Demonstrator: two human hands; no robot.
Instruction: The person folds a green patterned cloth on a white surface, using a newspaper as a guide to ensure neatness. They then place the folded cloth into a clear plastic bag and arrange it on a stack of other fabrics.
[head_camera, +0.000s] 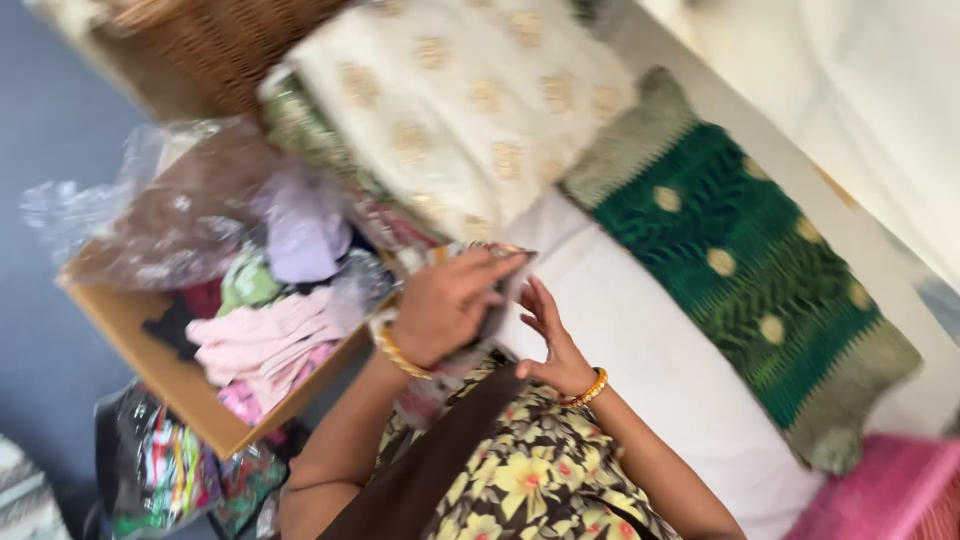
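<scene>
While both hands are raised close to the floral-print chest, a small folded cloth piece (500, 290) is gripped by the left hand (445, 305), its fingers curled over the top edge. The right hand (550, 340) is held open, fingers spread, its fingertips just beside that piece; contact cannot be told through the blur. A cardboard box (150, 360) of mixed fabrics is seen at the left, beside the white bed (640, 350). Farther off, a green patterned fabric (750, 260) and a cream gold-dotted fabric (470, 100) are laid across the bed.
</scene>
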